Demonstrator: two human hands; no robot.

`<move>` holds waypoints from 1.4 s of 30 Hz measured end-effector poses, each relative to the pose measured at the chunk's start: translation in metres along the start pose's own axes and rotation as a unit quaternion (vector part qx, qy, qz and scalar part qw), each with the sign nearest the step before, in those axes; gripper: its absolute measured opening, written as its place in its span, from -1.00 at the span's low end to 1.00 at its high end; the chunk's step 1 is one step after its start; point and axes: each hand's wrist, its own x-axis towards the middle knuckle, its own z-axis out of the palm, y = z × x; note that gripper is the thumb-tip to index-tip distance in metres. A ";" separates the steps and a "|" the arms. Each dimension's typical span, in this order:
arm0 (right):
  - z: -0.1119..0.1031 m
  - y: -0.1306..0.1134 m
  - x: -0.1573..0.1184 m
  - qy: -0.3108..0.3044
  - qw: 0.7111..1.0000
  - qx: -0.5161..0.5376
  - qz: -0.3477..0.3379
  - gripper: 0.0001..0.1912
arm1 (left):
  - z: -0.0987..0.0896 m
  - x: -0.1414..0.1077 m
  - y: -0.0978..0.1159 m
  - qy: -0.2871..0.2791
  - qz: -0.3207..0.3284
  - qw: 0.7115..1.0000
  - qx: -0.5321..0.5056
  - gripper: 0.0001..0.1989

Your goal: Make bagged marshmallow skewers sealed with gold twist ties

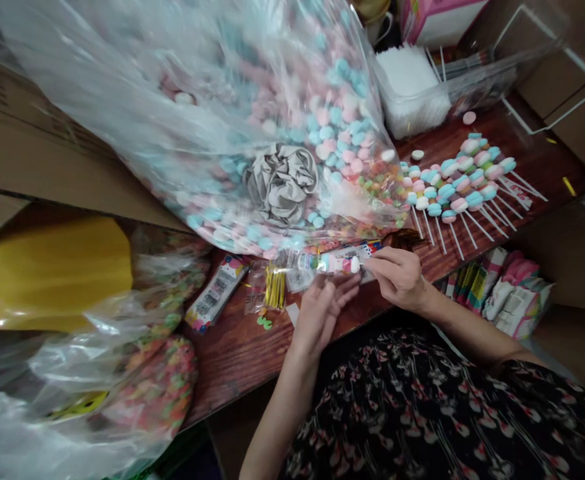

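A marshmallow skewer [330, 263], its pink, white and coloured sweets in a row, lies level above the table edge with clear plastic film around it. My right hand [401, 275] pinches its stick end, next to a white marshmallow. Just below the skewer, my left hand [320, 310] has its fingers spread, palm turned toward it; whether the fingertips touch the film I cannot tell. To the left are a bundle of gold twist ties [275, 287] and a stack of printed clear sleeves [216, 293]. Green gummy pieces [264, 323] lie near the ties.
A huge clear bag of marshmallows [342, 137], with a crumpled grey cloth-like thing [285, 183] on it, covers the back. Several finished skewers [460, 180] lie at right, before a tub of white sticks [412, 87]. Left are a yellow tray [52, 273] and bagged gummies [157, 380].
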 end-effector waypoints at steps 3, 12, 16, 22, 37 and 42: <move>-0.014 0.008 0.009 0.004 0.996 -0.048 -0.077 -0.77 | -0.002 -0.028 0.021 -0.032 0.118 0.925 0.360 -0.69; -0.024 -0.002 0.031 -0.076 0.955 -0.116 -0.263 -0.83 | -0.012 0.015 0.067 -0.106 0.182 0.618 0.758 -0.78; -0.030 -0.005 0.041 -0.160 0.941 -0.162 -0.249 -0.74 | -0.011 0.021 0.055 -0.135 0.113 0.679 0.713 -0.87; -0.036 -0.015 0.056 -0.382 0.895 -0.163 -0.165 -0.79 | -0.009 0.014 0.051 -0.117 0.095 0.689 0.709 -0.76; -0.040 -0.013 0.090 -0.375 0.839 -0.113 -0.378 -0.76 | -0.021 -0.004 0.048 -0.221 -0.134 0.890 0.375 -0.60; -0.043 -0.017 0.095 -0.420 0.808 -0.125 -0.395 -0.80 | -0.015 0.001 0.046 -0.242 -0.091 0.881 0.396 -0.61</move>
